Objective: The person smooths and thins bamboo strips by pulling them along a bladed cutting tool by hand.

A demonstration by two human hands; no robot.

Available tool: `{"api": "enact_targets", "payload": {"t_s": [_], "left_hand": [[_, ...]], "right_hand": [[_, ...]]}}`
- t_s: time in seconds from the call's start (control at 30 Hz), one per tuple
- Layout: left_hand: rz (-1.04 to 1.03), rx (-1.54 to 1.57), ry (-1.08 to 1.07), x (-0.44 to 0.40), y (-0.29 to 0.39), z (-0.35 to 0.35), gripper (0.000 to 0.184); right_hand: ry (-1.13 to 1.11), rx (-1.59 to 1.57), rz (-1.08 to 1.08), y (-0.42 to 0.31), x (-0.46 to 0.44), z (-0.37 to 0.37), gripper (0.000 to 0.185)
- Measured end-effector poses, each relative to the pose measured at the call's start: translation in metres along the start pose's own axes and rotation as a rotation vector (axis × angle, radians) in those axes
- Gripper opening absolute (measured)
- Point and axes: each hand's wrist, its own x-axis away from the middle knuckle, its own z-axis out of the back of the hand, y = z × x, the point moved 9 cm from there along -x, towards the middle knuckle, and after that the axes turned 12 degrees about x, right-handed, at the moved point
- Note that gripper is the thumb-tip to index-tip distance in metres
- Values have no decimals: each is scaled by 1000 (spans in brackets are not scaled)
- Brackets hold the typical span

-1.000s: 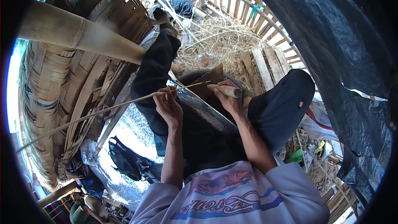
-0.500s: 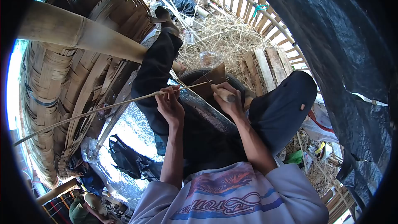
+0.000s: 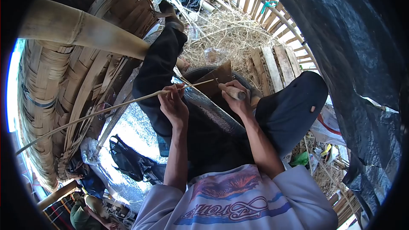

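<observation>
My left hand (image 3: 174, 105) pinches a long, thin bamboo strip (image 3: 145, 97). Its long tail runs down to the far left, and a short end points right, toward my other hand. My right hand (image 3: 237, 102) is closed around the pale wooden handle (image 3: 235, 93) of a knife, butt end toward me. The knife's blade is thin and hard to make out. Just beyond the strip's tip stands a flat brown piece (image 3: 224, 73), in front of a dark round rim (image 3: 200, 72) like a tyre.
A thick bamboo pole (image 3: 91, 32) and woven bamboo panels (image 3: 51, 72) crowd the left. Straw (image 3: 230, 30) covers the ground ahead, beside wooden slats (image 3: 272, 66). Black plastic sheeting (image 3: 358, 51) hangs at right. A black bag (image 3: 128, 157) lies on a shiny sheet. Another person (image 3: 87, 213) sits lower left.
The knife hand has shifted slightly right, widening the gap between the handle and the strip's tip. My left hand and the strip have moved slightly left and up in view.
</observation>
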Motion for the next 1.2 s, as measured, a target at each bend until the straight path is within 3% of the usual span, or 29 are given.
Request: {"api": "enact_targets", "payload": {"t_s": [0.27, 0.33, 0.47, 0.53, 0.6, 0.67, 0.7, 0.73, 0.8, 0.93, 0.97, 1.03, 1.13, 1.2], "left_hand": [[-38, 31, -13, -6, -2, -7, 9], [-67, 27, -18, -7, -4, -13, 9], [92, -116, -189, -8, -18, -47, 10], [116, -267, -238, -11, -29, -58, 9], [10, -275, -254, -23, -20, -70, 9], [80, -364, -358, -30, -22, -86, 14], [182, -138, -377, -30, -23, -94, 24], [169, -124, -376, -31, -12, -102, 24], [-179, -95, -222, -31, 58, -103, 28], [-494, 216, -360, 0, 234, -120, 25], [-465, 177, -402, 13, 272, -122, 16], [-494, 238, -584, 37, 323, -129, 16], [-483, 303, -753, 63, 353, -135, 17], [-473, 308, -799, 68, 360, -140, 18]], "right_hand": [[-11, 129, -27, 13, 0, -15, 23], [1, 136, 73, -10, 0, -22, 21], [-86, -77, 200, -34, -10, -56, 28], [-112, -129, 238, -41, -18, -65, 31], [-117, -151, 261, -48, -31, -64, 35], [-107, -122, 276, -53, -39, -57, 30], [-109, -91, 178, -43, -45, -58, 28], [-112, -59, 73, -26, -46, -63, 25], [-93, -439, -1, 32, -63, -99, 24], [25, -203, 114, -3, -56, -59, 30], [-30, -172, 66, 8, -57, -71, 32], [-7, -83, 20, 34, -65, -86, 39], [64, -92, -10, 37, -67, -74, 51], [167, -96, 100, 21, -64, -62, 29]]}}
